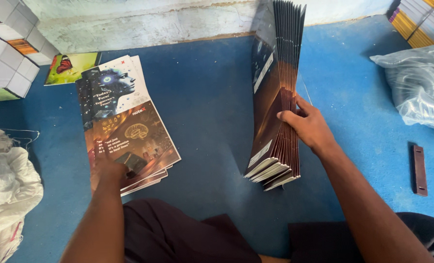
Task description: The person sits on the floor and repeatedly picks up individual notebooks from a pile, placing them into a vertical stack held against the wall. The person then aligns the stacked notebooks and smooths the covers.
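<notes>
Glossy booklet bundle [275, 97] upright, right hand [307, 127] grip clamped on it; left hand [111, 171] flat on booklet stack [127, 122].

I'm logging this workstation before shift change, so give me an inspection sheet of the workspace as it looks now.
Surface: blue floor, scuffed.
Job's things: upright notebook bundle; flat pile of notebooks, fanned.
Clutter: white sack; clear plastic bag; dark flat bar; butterfly cover.
Grippers: left hand pressing on the flat pile; right hand gripping the bundle.
Cables: nothing seen.
Surroundings: whitewashed wall; white boxes; stacked books.
</notes>
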